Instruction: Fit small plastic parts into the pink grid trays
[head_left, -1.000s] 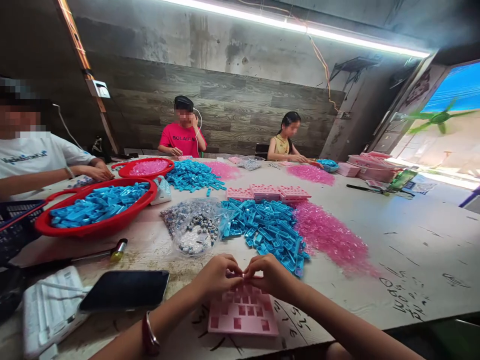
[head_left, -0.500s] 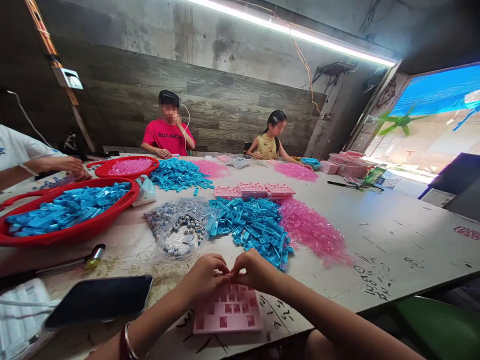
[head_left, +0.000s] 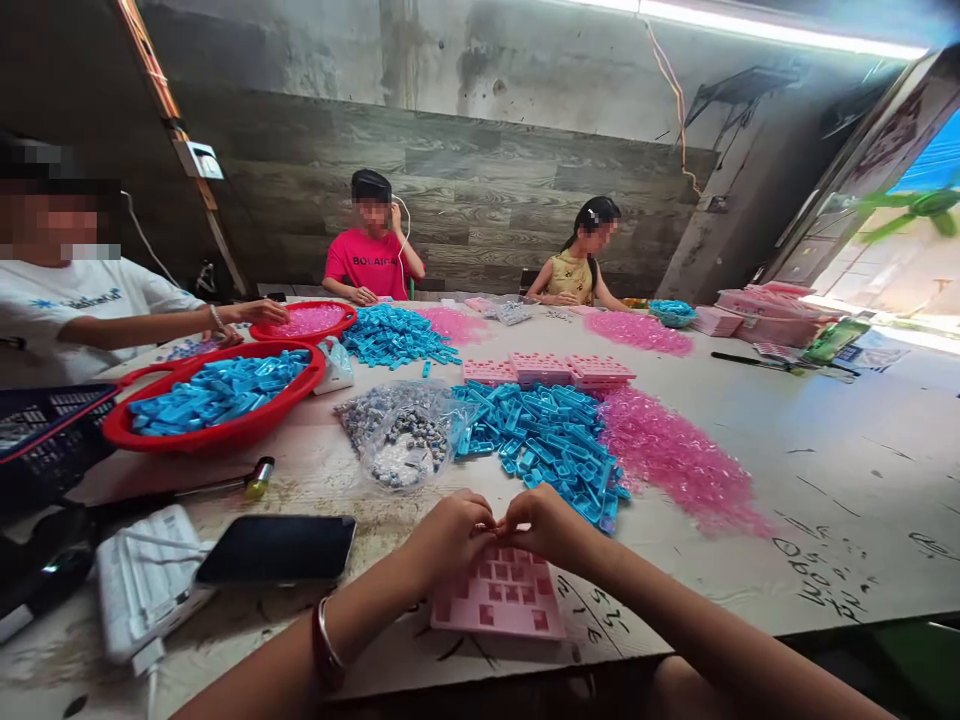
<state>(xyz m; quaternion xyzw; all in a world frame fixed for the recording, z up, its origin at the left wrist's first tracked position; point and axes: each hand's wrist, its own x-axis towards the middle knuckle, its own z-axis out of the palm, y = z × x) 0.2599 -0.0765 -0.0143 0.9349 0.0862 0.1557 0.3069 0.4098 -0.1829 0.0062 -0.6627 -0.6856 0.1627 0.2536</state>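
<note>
A pink tray with square holes (head_left: 499, 605) lies on the table in front of me. Over its far edge, my left hand (head_left: 461, 530) and my right hand (head_left: 536, 520) meet, their fingers pinched together and their fingertips touching or nearly so. Whatever the fingers hold is too small or hidden to make out. Just beyond my hands is a pile of blue plastic pieces (head_left: 540, 430). To its right spreads a heap of clear pink pieces (head_left: 675, 455); to its left sits a clear bag of small metallic parts (head_left: 405, 440).
Stacked pink trays (head_left: 540, 368) stand behind the blue pile. At the left are a red basket of blue pieces (head_left: 300, 425), a phone (head_left: 277, 548), a white power bank (head_left: 142, 580) and a hammer (head_left: 259, 478). Three people sit around the table (head_left: 750, 410).
The view has turned left, so the scene sits further right and the left person's head shows. That person's hand now reaches to the pink pieces in the far red basket. My hands remain together over the tray.
</note>
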